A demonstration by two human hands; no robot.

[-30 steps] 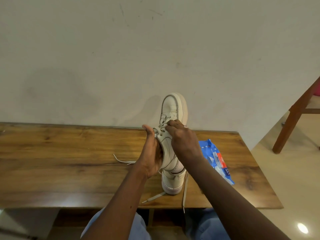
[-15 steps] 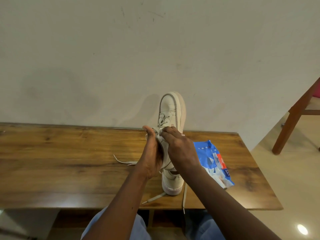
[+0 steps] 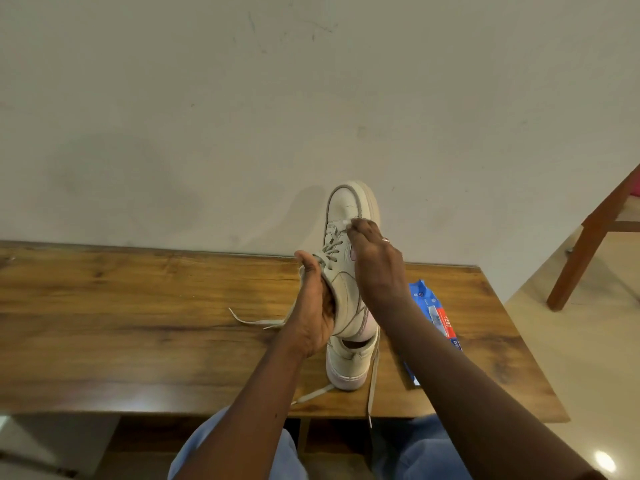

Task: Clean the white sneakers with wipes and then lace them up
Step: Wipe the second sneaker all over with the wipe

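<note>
One sneaker [image 3: 346,299] — left hand [image 3: 313,306] grips side, right hand [image 3: 375,268] pinches wipe [image 3: 345,224] against toe.

A brown wooden table [image 3: 138,323] is standing against a scuffed pale wall [image 3: 207,116], while at the far right a reddish wooden chair frame [image 3: 588,244] is standing on a glossy beige floor [image 3: 571,341] that is reflecting a light spot [image 3: 604,460] nearby.

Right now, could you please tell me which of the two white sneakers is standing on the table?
The lower sneaker, by the table's near edge, heel toward the camera. The other sneaker is raised, toe up, gripped by the left hand.
</note>
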